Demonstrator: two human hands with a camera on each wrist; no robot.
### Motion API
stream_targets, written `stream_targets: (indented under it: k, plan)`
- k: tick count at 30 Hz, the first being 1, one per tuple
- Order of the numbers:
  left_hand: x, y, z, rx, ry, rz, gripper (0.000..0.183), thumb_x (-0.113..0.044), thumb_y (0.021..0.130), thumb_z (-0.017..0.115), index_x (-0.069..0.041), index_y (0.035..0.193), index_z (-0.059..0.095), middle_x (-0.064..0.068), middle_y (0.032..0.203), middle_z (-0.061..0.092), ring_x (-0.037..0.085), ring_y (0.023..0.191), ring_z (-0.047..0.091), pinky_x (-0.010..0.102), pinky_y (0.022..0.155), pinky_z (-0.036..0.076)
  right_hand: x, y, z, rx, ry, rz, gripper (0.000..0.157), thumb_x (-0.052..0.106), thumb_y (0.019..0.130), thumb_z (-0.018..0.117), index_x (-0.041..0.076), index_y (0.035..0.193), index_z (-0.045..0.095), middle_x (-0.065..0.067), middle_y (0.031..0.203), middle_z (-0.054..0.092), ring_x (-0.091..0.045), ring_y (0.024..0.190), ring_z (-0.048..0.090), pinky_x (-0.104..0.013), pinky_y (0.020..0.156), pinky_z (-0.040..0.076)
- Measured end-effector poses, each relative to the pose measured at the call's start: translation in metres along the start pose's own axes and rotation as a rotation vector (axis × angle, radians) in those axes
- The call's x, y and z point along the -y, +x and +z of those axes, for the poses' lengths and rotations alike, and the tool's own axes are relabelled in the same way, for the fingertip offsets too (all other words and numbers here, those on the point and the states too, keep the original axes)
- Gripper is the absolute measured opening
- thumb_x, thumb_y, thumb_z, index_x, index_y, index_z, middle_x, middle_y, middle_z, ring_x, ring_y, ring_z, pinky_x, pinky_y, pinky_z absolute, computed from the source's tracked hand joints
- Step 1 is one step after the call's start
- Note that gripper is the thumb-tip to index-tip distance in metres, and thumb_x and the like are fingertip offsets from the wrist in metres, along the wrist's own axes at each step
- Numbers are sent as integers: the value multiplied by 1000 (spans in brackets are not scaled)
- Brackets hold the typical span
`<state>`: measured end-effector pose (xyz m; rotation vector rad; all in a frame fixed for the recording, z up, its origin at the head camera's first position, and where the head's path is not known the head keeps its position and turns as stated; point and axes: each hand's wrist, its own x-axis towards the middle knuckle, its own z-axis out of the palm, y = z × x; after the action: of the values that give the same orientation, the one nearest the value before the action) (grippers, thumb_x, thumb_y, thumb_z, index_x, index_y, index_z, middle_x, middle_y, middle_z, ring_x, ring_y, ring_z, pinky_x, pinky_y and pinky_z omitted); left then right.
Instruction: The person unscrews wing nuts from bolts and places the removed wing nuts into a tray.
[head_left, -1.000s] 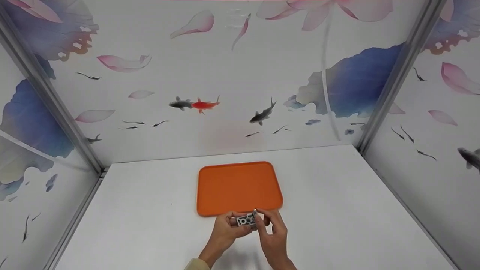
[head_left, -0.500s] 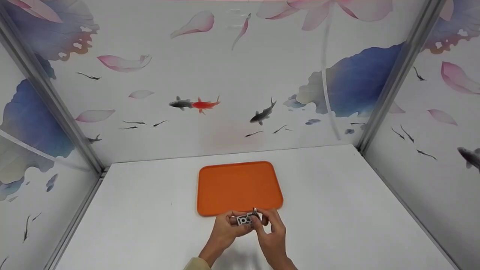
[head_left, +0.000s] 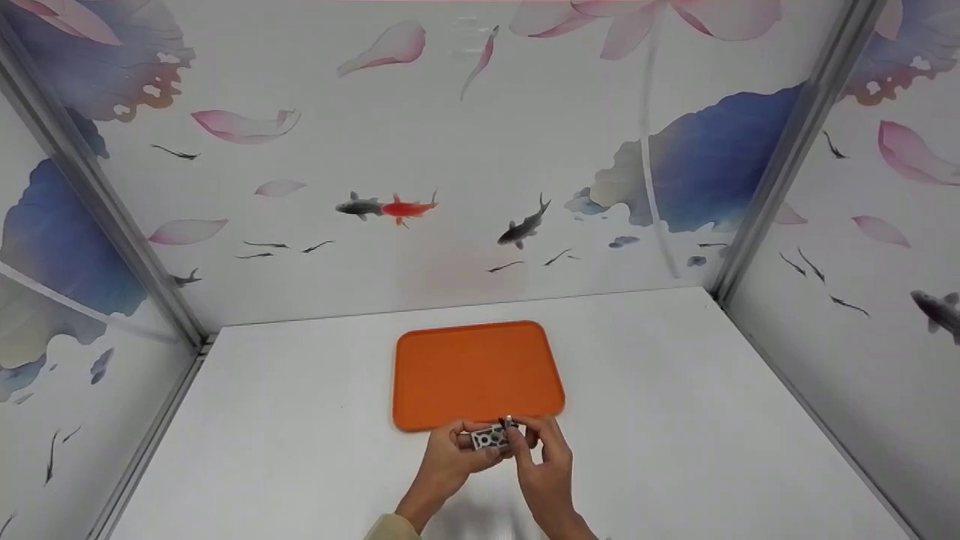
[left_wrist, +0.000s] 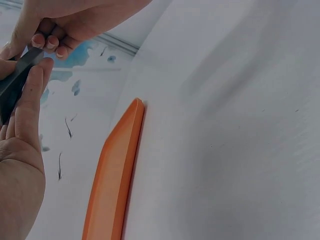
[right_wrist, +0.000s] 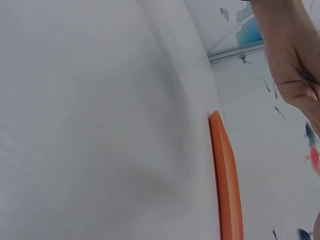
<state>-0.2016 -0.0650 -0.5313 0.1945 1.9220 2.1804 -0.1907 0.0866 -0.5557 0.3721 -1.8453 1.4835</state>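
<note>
In the head view my left hand (head_left: 450, 457) grips a small silver-and-dark metal block (head_left: 484, 439), its face patterned with round holes like a cut piece of aluminium profile. Opposite it, my right hand (head_left: 546, 459) pinches a small shiny metal piece (head_left: 509, 421) against the block's right end; the fingers hide much of this piece. Both hands hold the work over the table, just in front of the orange tray (head_left: 478, 375). The left wrist view shows the block's dark long side (left_wrist: 17, 82) between the fingers. Only part of the right hand (right_wrist: 295, 65) shows in the right wrist view.
The tray has a low raised rim and lies on a white table (head_left: 300, 420). White panels (head_left: 465, 150) printed with fish and petals enclose the table at the back and sides. Metal posts (head_left: 795, 150) stand at the corners.
Both hands stay in nearly the same place. The right thumb and fingers shift slightly at the block's right end, and the small shiny piece there has turned a little.
</note>
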Motion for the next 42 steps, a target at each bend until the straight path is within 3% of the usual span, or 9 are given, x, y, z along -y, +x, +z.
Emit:
stream_targets:
  k: [7, 17, 25, 31, 36, 42]
  plan:
    - [0, 0, -2, 18, -16, 7, 41, 0, 82, 75, 9, 118, 59, 20, 109, 74, 28, 96, 76, 34, 85, 65, -1, -1, -2, -36, 12, 51, 25, -8, 87, 68, 10, 103, 69, 0, 85, 55, -9, 72, 43, -21, 58, 40]
    - [1, 1, -2, 18, -18, 13, 41, 1, 81, 74, 10, 118, 58, 21, 108, 74, 27, 94, 77, 32, 84, 65, 28, 11, -3, -80, 0, -13, 20, -17, 81, 68, 0, 91, 66, -7, 76, 51, -13, 67, 42, -25, 54, 37]
    - [2, 1, 0, 21, -18, 15, 43, 0, 81, 74, 11, 119, 58, 20, 110, 74, 27, 95, 76, 34, 85, 65, 0, -1, -1, -28, 35, 1, 26, -15, 87, 63, 4, 104, 69, -6, 87, 57, -9, 74, 45, -21, 59, 41]
    - [0, 2, 1, 8, 2, 15, 40, 1, 81, 74, 10, 117, 59, 19, 107, 74, 25, 95, 76, 33, 84, 65, -2, -5, -3, 18, 55, 41, 29, -6, 90, 65, 13, 112, 70, -3, 91, 58, -8, 76, 45, -22, 62, 42]
    - [0, 2, 1, -1, 20, 16, 40, -2, 80, 76, 9, 115, 60, 16, 104, 75, 20, 94, 75, 32, 83, 65, -1, -5, -1, 2, -2, -2, 31, -11, 84, 69, 7, 110, 70, -2, 85, 51, -10, 73, 43, -26, 58, 41]
    - [1, 2, 2, -8, 31, 10, 41, -4, 79, 78, 7, 115, 61, 16, 103, 76, 19, 93, 75, 32, 81, 66, 22, 3, -1, -9, -15, -9, 27, -14, 80, 71, -2, 104, 69, -3, 83, 52, -13, 71, 43, -25, 59, 40]
